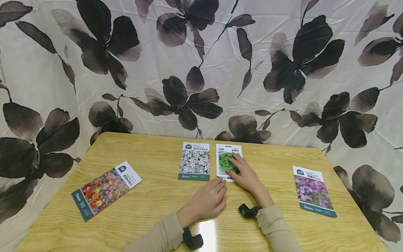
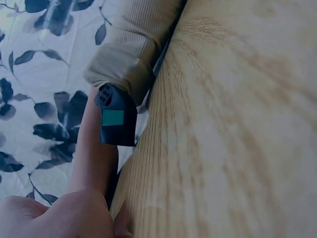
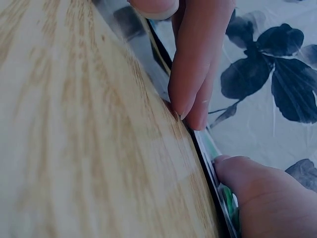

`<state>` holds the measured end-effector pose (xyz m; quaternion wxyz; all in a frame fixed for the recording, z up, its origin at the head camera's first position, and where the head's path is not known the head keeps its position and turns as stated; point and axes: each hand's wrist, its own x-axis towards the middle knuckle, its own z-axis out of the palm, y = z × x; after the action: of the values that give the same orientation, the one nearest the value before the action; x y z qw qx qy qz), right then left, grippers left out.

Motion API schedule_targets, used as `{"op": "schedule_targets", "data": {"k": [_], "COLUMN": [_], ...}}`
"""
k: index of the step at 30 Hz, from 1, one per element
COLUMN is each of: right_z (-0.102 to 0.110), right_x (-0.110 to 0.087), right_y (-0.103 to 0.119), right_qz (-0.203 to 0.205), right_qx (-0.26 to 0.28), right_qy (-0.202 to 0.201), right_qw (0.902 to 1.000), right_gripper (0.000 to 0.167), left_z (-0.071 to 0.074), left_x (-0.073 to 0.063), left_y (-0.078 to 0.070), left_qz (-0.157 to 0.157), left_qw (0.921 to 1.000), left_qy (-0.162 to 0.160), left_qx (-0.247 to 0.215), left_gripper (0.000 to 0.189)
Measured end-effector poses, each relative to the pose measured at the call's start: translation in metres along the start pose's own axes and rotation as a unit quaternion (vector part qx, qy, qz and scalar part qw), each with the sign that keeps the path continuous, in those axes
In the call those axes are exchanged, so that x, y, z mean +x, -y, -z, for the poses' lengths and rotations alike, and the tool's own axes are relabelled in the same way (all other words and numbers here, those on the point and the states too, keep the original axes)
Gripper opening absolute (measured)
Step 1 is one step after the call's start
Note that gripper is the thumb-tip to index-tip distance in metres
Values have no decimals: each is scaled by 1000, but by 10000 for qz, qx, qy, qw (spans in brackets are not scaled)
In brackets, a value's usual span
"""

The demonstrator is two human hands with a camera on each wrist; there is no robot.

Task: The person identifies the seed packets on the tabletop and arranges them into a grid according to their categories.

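Observation:
My right hand (image 1: 247,173) rests on a seed packet with green leaves (image 1: 223,160), its extended fingers spread over the right part of the picture. In the right wrist view, the right thumb (image 3: 262,193) lies on the packet's face, beside its thin edge. My left hand (image 1: 210,196) rests on the table just below that packet, back upward and fingers loosely bent, tips right at the packet's lower-left corner. A seed packet with white flowers (image 1: 194,161) lies flat directly to the left. The left wrist view shows mainly the right sleeve (image 2: 126,69) and forearm.
A packet with mixed bright flowers (image 1: 105,191) lies slanted at the table's left. Another with purple flowers (image 1: 314,191) lies at the right. A floral cloth (image 1: 239,77) hangs behind the wooden table (image 1: 151,199). Each wrist carries a black camera (image 1: 192,239).

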<state>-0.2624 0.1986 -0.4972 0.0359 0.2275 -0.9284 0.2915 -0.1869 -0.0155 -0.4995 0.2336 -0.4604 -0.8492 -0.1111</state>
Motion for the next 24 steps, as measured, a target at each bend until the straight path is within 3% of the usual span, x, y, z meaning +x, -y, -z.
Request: {"op": "schedule_targets", "data": {"k": [16, 24], "right_z": [-3, -3], "right_x": [0, 0], "right_y": [-3, -4], "right_qz": [129, -6], "right_qx": [103, 88], "right_qy": [-197, -135], "right_qw": [9997, 9999], "right_gripper": [56, 56], "left_z": [-3, -4], "left_x": [0, 1], "left_y": [2, 2], "left_qz": [-127, -145], "left_qw": [9995, 9988], "left_qy": [-272, -457], "left_qx": [141, 38], "left_gripper": [32, 31]}}
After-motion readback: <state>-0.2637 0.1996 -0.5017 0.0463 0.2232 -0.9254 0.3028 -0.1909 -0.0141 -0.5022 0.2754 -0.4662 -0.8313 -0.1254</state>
